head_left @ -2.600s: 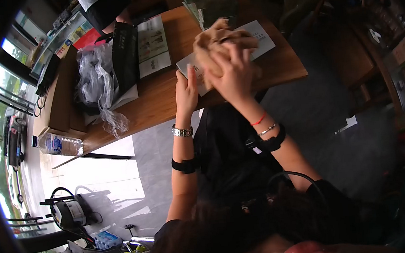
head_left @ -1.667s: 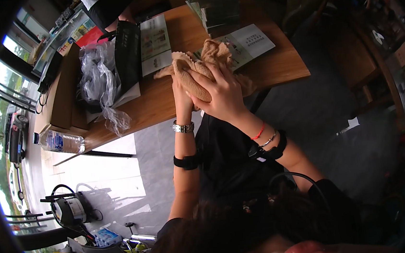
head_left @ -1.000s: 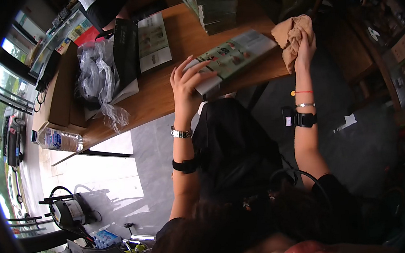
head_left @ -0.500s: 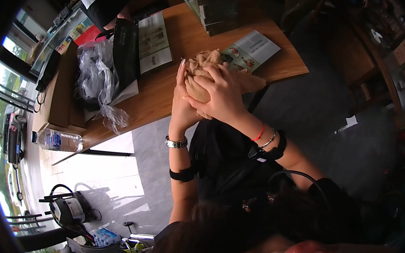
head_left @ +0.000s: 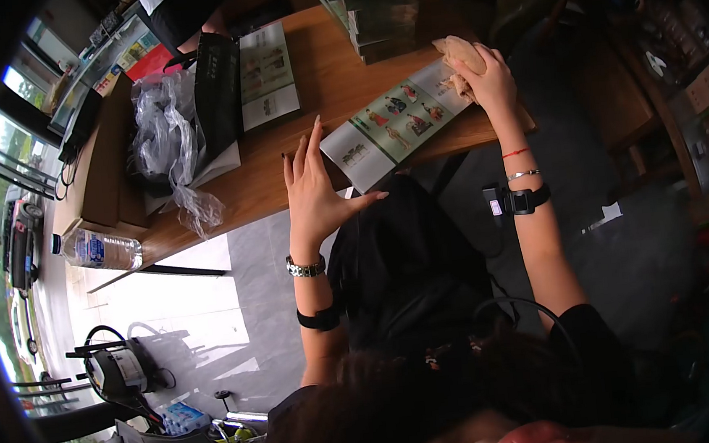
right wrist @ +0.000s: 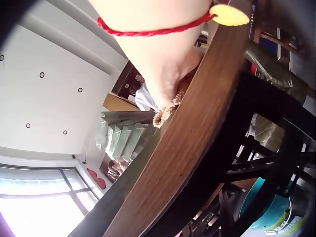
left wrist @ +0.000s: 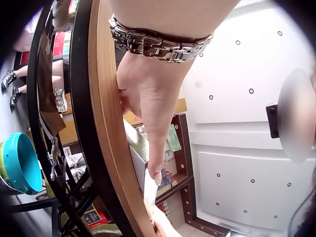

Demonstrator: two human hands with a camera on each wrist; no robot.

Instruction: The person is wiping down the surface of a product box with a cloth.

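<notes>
A flat box (head_left: 392, 125) printed with small costumed figures lies slantwise near the table's front edge. At its right end my right hand (head_left: 490, 83) grips a bunched tan cloth (head_left: 457, 59) over the printed top. The cloth's fuzzy edge (right wrist: 165, 114) shows under that hand in the right wrist view. My left hand (head_left: 314, 193) is spread beside the box's left end, thumb out along the near side and fingers pointing up, holding nothing. In the left wrist view the thumb of my left hand (left wrist: 157, 133) extends by the box's pale side.
A second printed box (head_left: 268, 77) lies to the left, beside a black box (head_left: 217, 98) and crumpled clear plastic (head_left: 170, 136). Several green boxes (head_left: 384, 25) are stacked at the back. A water bottle (head_left: 100, 249) lies by the cardboard box (head_left: 106, 171). Another person stands behind the table.
Half a second ago both hands held the cloth at the box's left end. My right hand has carried it to the right end; my left hand has let go and spread, baring the figures.
</notes>
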